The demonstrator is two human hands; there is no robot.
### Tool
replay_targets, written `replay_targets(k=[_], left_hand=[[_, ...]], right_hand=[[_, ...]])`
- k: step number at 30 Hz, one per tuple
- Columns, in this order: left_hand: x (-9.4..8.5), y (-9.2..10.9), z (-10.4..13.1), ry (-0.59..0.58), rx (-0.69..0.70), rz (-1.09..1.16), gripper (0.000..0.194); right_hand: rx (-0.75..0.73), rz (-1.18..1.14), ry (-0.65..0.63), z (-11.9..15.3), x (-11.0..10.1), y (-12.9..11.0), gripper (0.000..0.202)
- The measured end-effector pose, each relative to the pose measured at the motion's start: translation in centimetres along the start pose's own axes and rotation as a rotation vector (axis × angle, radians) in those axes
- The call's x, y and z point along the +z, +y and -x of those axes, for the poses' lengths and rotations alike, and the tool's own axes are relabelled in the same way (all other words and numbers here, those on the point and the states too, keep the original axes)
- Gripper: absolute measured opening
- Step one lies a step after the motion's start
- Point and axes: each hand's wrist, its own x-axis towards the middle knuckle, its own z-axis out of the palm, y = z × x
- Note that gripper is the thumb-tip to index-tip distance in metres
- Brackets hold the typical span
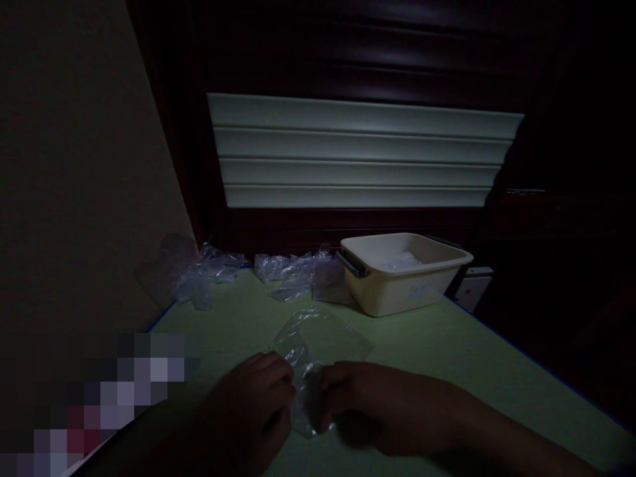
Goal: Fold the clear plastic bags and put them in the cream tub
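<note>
A clear plastic bag (328,334) lies crumpled on the pale green table between my two hands, its far part spread flat. My left hand (261,404) has its fingers curled at the bag's left edge, closed on the film. From the other side, my right hand (382,404) pinches the near part of the bag between thumb and fingers. The light is dim, so the fingertips and exact grip points are hard to see.
Crumpled clear bags (293,268) lie along the table's back edge, with more film (191,275) at the back left corner. A cream plastic bin (402,291) with dark handles stands at the back right, clear film inside. Beyond it is a white boxlike object (473,290).
</note>
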Motion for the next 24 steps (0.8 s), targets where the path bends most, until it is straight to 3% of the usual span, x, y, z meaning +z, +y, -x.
replay_targets(k=[6,13,17,24], left_hand=[[0.0,-0.6,-0.2,0.084,-0.037,0.019,0.020],[-0.1,-1.6,-0.3,0.096,-0.072,-0.043,0.022],[0.0,-2.1,-0.3,0.119,-0.090,-0.080,0.021],[0.2,-2.4,-0.1,0.055,-0.118,-0.149,0.021]], right_hand=[[-0.003,0.025,0.018,0.0,0.2,0.8,0.026],[0.215,0.338,0.095,-0.2,-0.1,0.7,0.013],[0.187,0.348,0.169,-0.3,0.2,0.5,0.013],[0.100,0.332,0.151,-0.6,1.2,0.7,0.014]])
